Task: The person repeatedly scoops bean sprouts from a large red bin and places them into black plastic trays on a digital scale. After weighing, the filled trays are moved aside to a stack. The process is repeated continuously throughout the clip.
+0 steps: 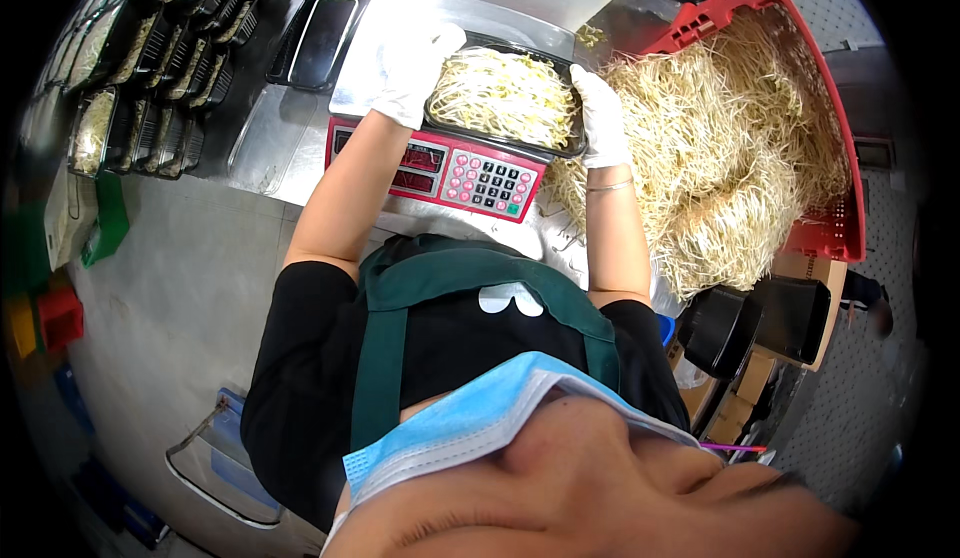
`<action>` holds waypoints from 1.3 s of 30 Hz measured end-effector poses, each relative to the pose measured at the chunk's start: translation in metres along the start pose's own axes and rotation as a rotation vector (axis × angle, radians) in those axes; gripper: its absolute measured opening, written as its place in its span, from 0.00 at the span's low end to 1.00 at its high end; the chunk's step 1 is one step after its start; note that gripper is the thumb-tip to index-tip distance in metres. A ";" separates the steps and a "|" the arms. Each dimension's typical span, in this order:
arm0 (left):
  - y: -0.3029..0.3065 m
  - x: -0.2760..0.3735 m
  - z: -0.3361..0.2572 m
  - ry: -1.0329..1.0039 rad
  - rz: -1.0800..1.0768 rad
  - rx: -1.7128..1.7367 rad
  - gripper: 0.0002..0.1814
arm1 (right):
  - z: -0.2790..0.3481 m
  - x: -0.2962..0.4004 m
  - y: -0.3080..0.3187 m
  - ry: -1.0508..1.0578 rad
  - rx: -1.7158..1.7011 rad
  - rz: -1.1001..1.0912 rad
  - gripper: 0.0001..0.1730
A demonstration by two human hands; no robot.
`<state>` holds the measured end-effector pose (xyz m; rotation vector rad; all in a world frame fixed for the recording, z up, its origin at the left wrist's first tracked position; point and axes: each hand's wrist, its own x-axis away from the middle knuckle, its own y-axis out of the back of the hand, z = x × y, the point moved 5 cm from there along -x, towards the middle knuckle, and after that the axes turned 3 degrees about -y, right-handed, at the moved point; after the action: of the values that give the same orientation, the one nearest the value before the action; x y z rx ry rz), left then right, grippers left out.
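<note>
A black plastic tray (504,144) full of bean sprouts (506,97) is over the steel platform (360,78) of a red digital scale (337,154). I cannot tell if it rests on the platform or is held just above. My left hand (420,70), in a white glove, grips the tray's left end. At the right end, my gloved right hand (602,117) holds the rim, thumb on the edge. My left forearm covers part of the scale's display; the keypad (491,185) shows to its right. Loose bean sprouts (712,123) lie heaped right beside my right hand.
A tipped red plastic crate (840,130) backs the sprout heap. Stacked filled trays (161,55) stand far left. Nearer are a phone (322,42) on a black tray (281,63) and a clear plastic lid (271,138). Empty black trays (724,331) stand at lower right.
</note>
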<state>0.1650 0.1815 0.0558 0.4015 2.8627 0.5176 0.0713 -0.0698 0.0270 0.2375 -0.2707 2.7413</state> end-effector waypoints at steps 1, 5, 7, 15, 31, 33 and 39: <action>-0.001 0.001 0.005 0.023 -0.037 0.153 0.08 | -0.003 -0.004 0.002 -0.020 -0.010 0.034 0.10; -0.005 -0.007 0.013 0.041 -0.116 0.588 0.09 | 0.017 -0.012 -0.006 0.167 0.346 -0.019 0.10; -0.001 -0.008 0.008 0.075 -0.083 0.631 0.09 | 0.052 0.000 -0.035 0.634 1.036 -0.203 0.11; 0.002 -0.009 -0.019 -0.093 0.113 0.190 0.16 | 0.061 0.037 -0.074 1.002 1.534 -0.141 0.22; 0.023 0.019 -0.013 -0.286 -0.184 0.040 0.14 | 0.061 0.037 -0.068 0.822 1.351 -0.111 0.20; 0.039 0.038 0.018 -0.050 -0.125 0.314 0.17 | 0.050 0.042 -0.036 0.780 1.134 -0.030 0.26; -0.002 0.125 -0.017 0.167 0.206 0.524 0.20 | 0.027 0.086 -0.021 0.131 0.287 0.212 0.25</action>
<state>0.0429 0.2121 0.0523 0.7735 3.1105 -0.1957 0.0042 -0.0264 0.0738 0.1077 0.1431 2.9855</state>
